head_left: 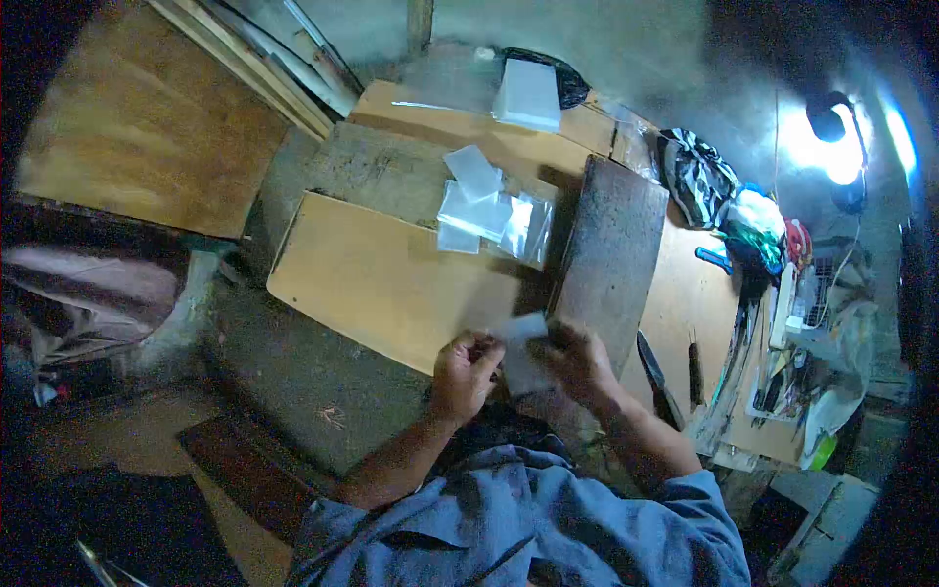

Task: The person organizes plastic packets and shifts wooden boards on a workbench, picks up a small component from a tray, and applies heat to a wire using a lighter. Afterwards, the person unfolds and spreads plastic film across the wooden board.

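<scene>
A: What are the hands doing?

B: The left hand (465,377) pinches a sheet (525,359) by its left side. The thumb and fingers are close together.

A: And the other one?

B: The right hand (579,364) has hold of the same sheet, on the right side. Its fingers are bent in. Some of them are in the dark, so I can't tell how each one sits.

A: So where is the sheet?

B: It is between the two hands, in front of the blue shirt (518,514). It is pale, with straight sides.

A: What is past the hands?

B: A tan board (381,274). At its far edge there is a heap of pale sheets (474,176). They lie crooked, one on top of another. A shiny clear bag (533,230) touches the heap on the right.

A: And farther back?

B: A white stack (528,93), with a black bag (572,86) right beside it.

A: What about the right side?

B: A dark board (611,235) is there. Past it lie a knife (653,367) and, near that, a thin tool (695,377). A blue tool (714,258) lies farther up. A lamp (836,157) shines very bright.
</scene>
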### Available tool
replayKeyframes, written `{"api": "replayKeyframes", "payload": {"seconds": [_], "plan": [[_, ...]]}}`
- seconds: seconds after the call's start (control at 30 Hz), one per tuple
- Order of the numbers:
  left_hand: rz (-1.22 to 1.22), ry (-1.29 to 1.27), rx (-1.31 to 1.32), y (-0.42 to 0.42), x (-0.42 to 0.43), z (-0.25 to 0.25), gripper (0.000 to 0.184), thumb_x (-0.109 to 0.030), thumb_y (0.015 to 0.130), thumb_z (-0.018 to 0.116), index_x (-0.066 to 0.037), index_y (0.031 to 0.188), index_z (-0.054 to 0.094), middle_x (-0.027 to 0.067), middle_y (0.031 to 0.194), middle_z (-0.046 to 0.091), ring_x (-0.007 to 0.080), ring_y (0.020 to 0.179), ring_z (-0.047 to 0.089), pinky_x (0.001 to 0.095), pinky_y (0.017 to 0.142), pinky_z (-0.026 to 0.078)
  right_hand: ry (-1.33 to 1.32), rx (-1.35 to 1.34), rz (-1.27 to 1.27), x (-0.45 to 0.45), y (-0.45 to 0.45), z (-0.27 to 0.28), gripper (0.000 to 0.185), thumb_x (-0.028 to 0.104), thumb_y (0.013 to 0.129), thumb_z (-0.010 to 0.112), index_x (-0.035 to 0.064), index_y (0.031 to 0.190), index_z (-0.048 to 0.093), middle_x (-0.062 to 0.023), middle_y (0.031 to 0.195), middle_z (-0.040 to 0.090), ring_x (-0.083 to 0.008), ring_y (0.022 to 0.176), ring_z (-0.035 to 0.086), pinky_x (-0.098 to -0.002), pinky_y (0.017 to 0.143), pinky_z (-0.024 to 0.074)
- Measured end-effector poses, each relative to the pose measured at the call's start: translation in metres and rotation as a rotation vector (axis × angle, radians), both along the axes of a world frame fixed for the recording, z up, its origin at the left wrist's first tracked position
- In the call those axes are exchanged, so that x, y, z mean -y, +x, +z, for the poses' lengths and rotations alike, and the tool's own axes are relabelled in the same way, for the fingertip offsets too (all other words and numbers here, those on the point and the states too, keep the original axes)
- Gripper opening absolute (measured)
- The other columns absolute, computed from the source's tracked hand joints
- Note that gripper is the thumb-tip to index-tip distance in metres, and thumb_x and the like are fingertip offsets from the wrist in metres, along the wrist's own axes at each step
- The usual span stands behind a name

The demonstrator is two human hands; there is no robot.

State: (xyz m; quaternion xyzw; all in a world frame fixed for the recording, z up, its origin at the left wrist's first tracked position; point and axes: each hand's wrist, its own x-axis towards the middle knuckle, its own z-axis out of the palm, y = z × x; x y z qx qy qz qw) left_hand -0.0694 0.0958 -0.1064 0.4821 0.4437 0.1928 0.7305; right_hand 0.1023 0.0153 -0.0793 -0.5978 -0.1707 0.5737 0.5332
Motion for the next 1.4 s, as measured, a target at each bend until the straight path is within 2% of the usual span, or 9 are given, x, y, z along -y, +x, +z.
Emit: {"api": "replayKeyframes", "payload": {"seconds": [0.1,0.13,0.27,0.37,0.4,0.6,0.7,0.8,1.4], "plan": [[0.071,-0.010,0.036,0.002,-0.037,0.011,0.021,-0.013,0.087,0.058,-0.003,0.105,0.058,0.0043,0.086,0.063,0.0091,0.073,0.059,0.0241,0.063,0.048,0.004,0.228,-0.014,-0.054,0.019,-0.006,0.011,0.012,0.083,0.062,0.0045,0.090,0.062,-0.0009,0.077,0.060,-0.0121,0.071,0.054,-0.0263,0.063,0.0443],[0.082,-0.023,0.046,0.000,-0.048,0.015,0.026,-0.013,0.087,0.058,-0.002,0.111,0.056,0.0050,0.092,0.063,0.0112,0.076,0.061,0.0260,0.066,0.049,-0.024,0.539,0.117,-0.072,0.028,0.002,0.010,0.013,0.084,0.061,0.0047,0.089,0.063,-0.0012,0.076,0.060,-0.0117,0.071,0.054,-0.0267,0.062,0.0444],[0.065,0.257,-0.007,-0.010,-0.087,-0.015,0.032,-0.017,0.087,0.059,0.000,0.114,0.055,0.0076,0.096,0.063,0.0153,0.086,0.060,0.0293,0.079,0.048,-0.128,0.686,0.178,-0.156,0.062,-0.009,0.009,0.010,0.083,0.060,0.0029,0.087,0.064,-0.0024,0.076,0.063,-0.0117,0.067,0.055,-0.0281,0.060,0.0452],[-0.022,0.423,-0.071,-0.008,-0.119,0.003,0.032,-0.019,0.087,0.059,0.000,0.113,0.054,0.0112,0.098,0.063,0.0175,0.092,0.060,0.0301,0.082,0.046,0.218,0.557,0.111,-0.201,0.090,-0.067,0.017,0.014,0.080,0.063,-0.0016,0.086,0.062,-0.0074,0.071,0.062,-0.0129,0.063,0.057,-0.0295,0.057,0.0459],[0.013,0.351,-0.062,-0.005,-0.125,-0.003,0.035,-0.020,0.087,0.058,0.000,0.115,0.053,0.0165,0.104,0.061,0.0262,0.098,0.059,0.0356,0.086,0.045,0.213,0.557,0.109,-0.214,0.092,-0.071,0.017,0.014,0.080,0.063,-0.0016,0.086,0.062,-0.0074,0.071,0.062,-0.0129,0.063,0.057,-0.0295,0.057,0.0459],[-0.142,0.813,-0.145,0.013,-0.166,-0.018,0.043,-0.019,0.085,0.058,0.000,0.122,0.047,0.0217,0.124,0.050,0.0403,0.114,0.047,0.0439,0.096,0.037,0.065,1.048,0.315,-0.260,0.100,-0.088,0.031,0.031,0.079,0.061,0.0000,0.083,0.061,-0.0203,0.078,0.062,-0.0364,0.077,0.062,-0.0415,0.068,0.0491],[-0.150,1.011,-0.110,0.028,-0.183,-0.022,0.048,-0.021,0.084,0.058,-0.001,0.126,0.044,0.0228,0.130,0.044,0.0431,0.118,0.041,0.0467,0.099,0.033,-0.204,1.013,0.451,-0.268,0.091,-0.070,0.035,0.020,0.073,0.070,-0.0030,0.098,0.059,-0.0162,0.088,0.064,-0.0235,0.081,0.062,-0.0351,0.072,0.0480],[-0.206,1.073,-0.236,0.035,-0.190,-0.039,0.052,-0.025,0.084,0.058,-0.002,0.129,0.042,0.0234,0.134,0.040,0.0450,0.122,0.036,0.0497,0.102,0.028,-0.146,1.360,0.511,-0.268,0.085,-0.072,0.040,0.027,0.072,0.070,-0.0012,0.098,0.059,-0.0203,0.096,0.063,-0.0328,0.089,0.062,-0.0401,0.078,0.0476],[-0.363,1.078,-0.391,0.064,-0.201,-0.060,0.061,-0.030,0.087,0.054,-0.005,0.138,0.032,0.0237,0.143,0.028,0.0412,0.135,0.017,0.0572,0.108,0.002,-0.261,1.248,0.447,-0.279,0.075,-0.079,0.057,0.040,0.066,0.076,-0.0032,0.099,0.056,-0.0225,0.097,0.062,-0.0375,0.093,0.060,-0.0416,0.080,0.0475]]}}
